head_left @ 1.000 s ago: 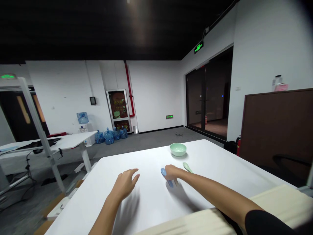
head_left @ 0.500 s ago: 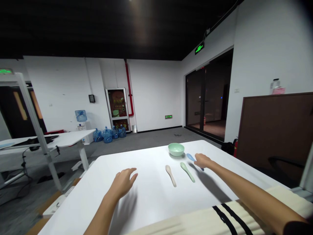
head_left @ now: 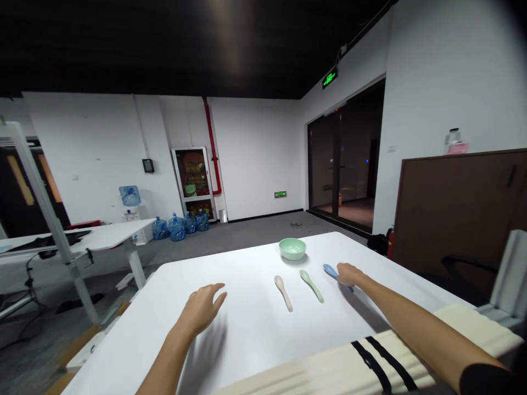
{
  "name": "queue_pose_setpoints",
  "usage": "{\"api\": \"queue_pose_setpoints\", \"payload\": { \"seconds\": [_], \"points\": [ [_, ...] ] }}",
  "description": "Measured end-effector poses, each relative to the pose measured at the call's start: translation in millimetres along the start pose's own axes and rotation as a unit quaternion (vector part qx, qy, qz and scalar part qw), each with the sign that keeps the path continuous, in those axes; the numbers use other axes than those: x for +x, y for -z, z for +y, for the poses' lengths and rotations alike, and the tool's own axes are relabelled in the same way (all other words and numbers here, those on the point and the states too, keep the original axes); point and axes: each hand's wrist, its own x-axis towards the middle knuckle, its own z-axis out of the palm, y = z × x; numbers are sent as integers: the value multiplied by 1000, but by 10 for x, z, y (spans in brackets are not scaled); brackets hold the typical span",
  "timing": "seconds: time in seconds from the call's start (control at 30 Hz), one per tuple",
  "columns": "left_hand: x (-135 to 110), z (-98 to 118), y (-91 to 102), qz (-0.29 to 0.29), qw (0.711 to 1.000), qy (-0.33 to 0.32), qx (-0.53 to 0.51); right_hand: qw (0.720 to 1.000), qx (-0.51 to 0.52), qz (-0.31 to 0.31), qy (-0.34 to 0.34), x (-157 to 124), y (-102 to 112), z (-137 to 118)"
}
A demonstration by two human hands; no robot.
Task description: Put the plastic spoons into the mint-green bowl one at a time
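Note:
My right hand is closed around the handle of a blue spoon, low over the right side of the white table. The bowl of that spoon points to the far left. A green spoon lies to the left of it, and beyond that a beige spoon. Behind the spoons stands a light green bowl, near the table's far edge. Over the left part of the table my left hand hovers with thumb and fingers apart, holding nothing.
Cream cloth with black stripes lies along the near edge. To the right stands a brown cabinet with a chair before it. Another white table is at the left, and blue water bottles stand on the floor behind.
My right hand has moved right with the blue spoon, away from the bowl and the green spoon. My left hand keeps about the same pose. The whole view has shifted slightly.

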Motion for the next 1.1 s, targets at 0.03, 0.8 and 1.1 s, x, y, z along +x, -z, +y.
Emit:
{"api": "queue_pose_setpoints", "payload": {
  "seconds": [0.03, 0.8, 1.1],
  "points": [
    [-1, 1, 2, 0, 1000, 1, -1, 1000, -3, -1, -1, -2, -5, 2],
    [-5, -3, -10, 1, 1000, -2, 18, 991, 10, 115, 62, -355, 598, -396],
    [-8, 14, -7, 5, 999, -5, 46, 976, 77, 96, 177, -698, 209, -598]
  ]
}}
